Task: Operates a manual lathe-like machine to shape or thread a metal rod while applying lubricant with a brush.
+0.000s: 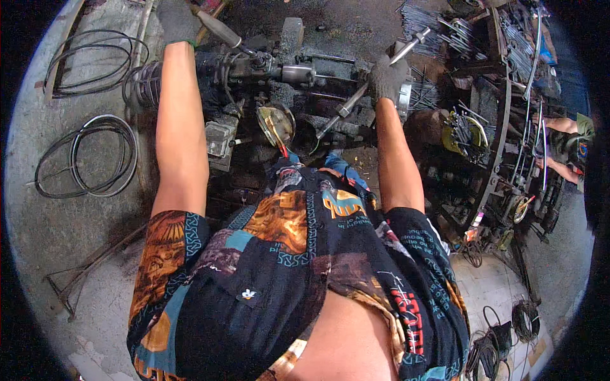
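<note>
My left hand (177, 21), in a dark glove with a green cuff, is at the upper left, closed at the upper end of a grey tapered lever handle (219, 30); its fingers are dim. The handle slants down to a greasy, lathe-like machine (254, 71) in front of me. Between my hands sits a shiny metal cylinder (297, 73), with a thin rod (335, 79) running right from it. My right hand (387, 77), gloved in grey, is wrapped round a long steel lever bar (351, 101) that slants from upper right to lower left.
A small round tray (276, 125) and a clear plastic box (219, 138) sit on the machine's near side. Cable coils (87, 156) lie at left. Metal rods (419, 25) and a yellow bucket of parts (466, 133) are at right. Another person's arms (560, 124) show at far right.
</note>
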Available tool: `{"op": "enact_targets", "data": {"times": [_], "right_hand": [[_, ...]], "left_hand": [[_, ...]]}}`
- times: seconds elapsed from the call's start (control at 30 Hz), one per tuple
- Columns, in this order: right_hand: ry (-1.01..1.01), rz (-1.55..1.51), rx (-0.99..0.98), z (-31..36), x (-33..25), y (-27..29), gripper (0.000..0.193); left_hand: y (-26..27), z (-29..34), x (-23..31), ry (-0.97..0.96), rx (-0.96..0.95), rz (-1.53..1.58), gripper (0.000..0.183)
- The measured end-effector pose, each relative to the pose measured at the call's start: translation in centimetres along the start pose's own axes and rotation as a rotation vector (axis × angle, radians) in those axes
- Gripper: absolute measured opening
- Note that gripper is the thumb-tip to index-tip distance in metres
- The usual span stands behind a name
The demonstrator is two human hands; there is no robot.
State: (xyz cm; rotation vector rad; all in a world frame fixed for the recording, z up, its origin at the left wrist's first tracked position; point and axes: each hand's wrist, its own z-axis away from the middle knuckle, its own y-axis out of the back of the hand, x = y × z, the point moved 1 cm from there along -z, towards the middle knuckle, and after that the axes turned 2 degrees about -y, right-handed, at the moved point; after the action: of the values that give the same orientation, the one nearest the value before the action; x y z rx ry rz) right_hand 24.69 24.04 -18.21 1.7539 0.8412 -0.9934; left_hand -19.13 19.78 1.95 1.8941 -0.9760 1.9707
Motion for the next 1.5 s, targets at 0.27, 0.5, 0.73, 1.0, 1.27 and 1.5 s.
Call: {"op": "enact_targets", "data": {"times": [0.27,0.5,0.73,1.0,1.27,1.5], "right_hand": [[-0.186,0.150,-0.001,-1.0,0.7,0.8,0.047],[-0.275,0.045,-0.113,0.7,-2.2,2.7,0.066],[-0.361,0.010,-0.073,-2.2,1.8,0.2,0.056],[-0.340,0.177,-0.116,-1.1,-1.4,0.9,0.063],[-0.349,0.202,-0.278,-1.2,-0.3,2.8,0.054],[-0.437,-0.167,-0.201,4.9,1.8,11.1,0.039]], "left_hand": [[-8.4,9.6,-0.3,-0.562,-0.355,-0.568,0.027],[-1.8,14.4,2.5,-0.033,-0.681,-0.440,0.019],[1.2,19.2,1.5,-0.327,-0.538,-0.210,0.008],[2.0,21.9,1.6,-0.279,-0.341,-0.337,0.024],[8.4,24.8,-2.9,-0.529,-0.215,-0.573,0.026],[26.7,32.3,-17.5,0.162,-0.508,-1.432,0.047]]}}
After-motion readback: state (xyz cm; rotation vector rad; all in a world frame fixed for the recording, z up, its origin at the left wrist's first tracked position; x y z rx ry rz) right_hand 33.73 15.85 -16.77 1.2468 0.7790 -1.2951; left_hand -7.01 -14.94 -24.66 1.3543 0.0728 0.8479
